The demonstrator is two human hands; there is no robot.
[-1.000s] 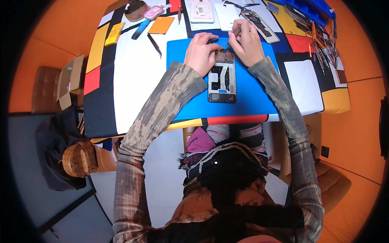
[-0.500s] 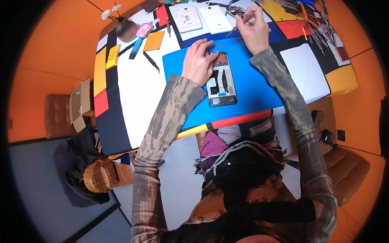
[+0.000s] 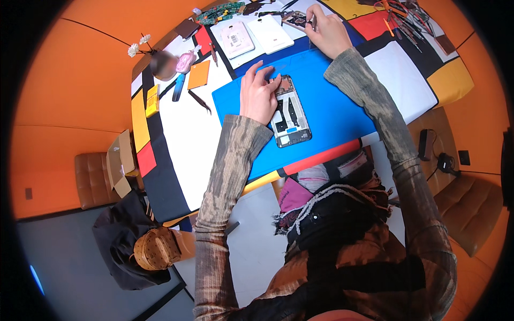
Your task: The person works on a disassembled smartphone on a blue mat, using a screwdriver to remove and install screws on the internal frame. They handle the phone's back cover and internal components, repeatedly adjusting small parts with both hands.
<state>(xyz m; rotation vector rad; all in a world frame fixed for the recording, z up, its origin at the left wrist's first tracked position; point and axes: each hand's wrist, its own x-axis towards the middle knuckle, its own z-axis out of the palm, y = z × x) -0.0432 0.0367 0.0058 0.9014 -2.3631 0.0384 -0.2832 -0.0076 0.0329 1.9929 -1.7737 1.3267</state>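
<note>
An opened smartphone [image 3: 292, 115] lies on a blue work mat [image 3: 342, 117], its inner frame facing up. At its upper left corner rests my left hand [image 3: 259, 95], fingers apart and the thumb touching the phone's edge. Farther off to the right, beyond the mat's far edge, my right hand [image 3: 329, 36] is closed round a thin pointed tool [image 3: 310, 44]; its exact kind is hard to make out. Right beside those fingers lies a dark phone part [image 3: 294, 20], partly hidden by the hand.
A pink phone [image 3: 235, 40] and a white phone [image 3: 270, 33] lie past the mat. Green circuit boards [image 3: 222, 13] sit at the far edge. Left are tweezers [image 3: 199, 101], an orange card [image 3: 198, 75], a yellow box [image 3: 152, 100] and a vase [image 3: 163, 65]. Several tools [image 3: 409, 27] crowd the far right.
My right hand has moved farther away and left, over to the dark phone part, with its tool now pointing down. My left hand stays at the phone. The whole view has turned slightly.
</note>
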